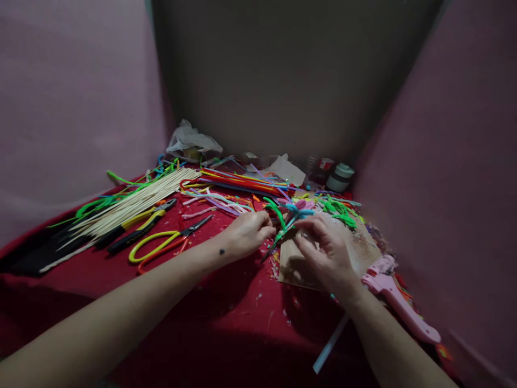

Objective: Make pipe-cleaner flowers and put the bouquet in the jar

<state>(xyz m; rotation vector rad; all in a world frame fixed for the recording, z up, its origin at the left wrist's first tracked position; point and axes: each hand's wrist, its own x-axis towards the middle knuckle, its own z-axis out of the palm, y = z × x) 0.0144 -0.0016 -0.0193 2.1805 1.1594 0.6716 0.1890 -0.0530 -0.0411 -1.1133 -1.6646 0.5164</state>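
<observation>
My left hand [251, 233] is closed, its fingertips pinched beside a curved green pipe cleaner [275, 211]. Across from it, my right hand [325, 249] has thumb and fingers curled around the slanting green stem of a pipe-cleaner flower [301, 211]. Light blue loops form the flower's top, and the stem's thin dark end points down to the left. Exactly what the left fingertips grip is hidden. Both hands are above a light wooden board [291, 264] at the front of the red-covered table [246, 323].
Orange-and-yellow-handled scissors [161, 245], pliers [149, 218] and wooden sticks [137, 199] lie left. Bundled pipe cleaners [246, 182] are behind the hands. A pink glue gun [399, 302] sits right, its glue stick [329, 347] jutting forward. A lidded jar [340, 177] stands at the back.
</observation>
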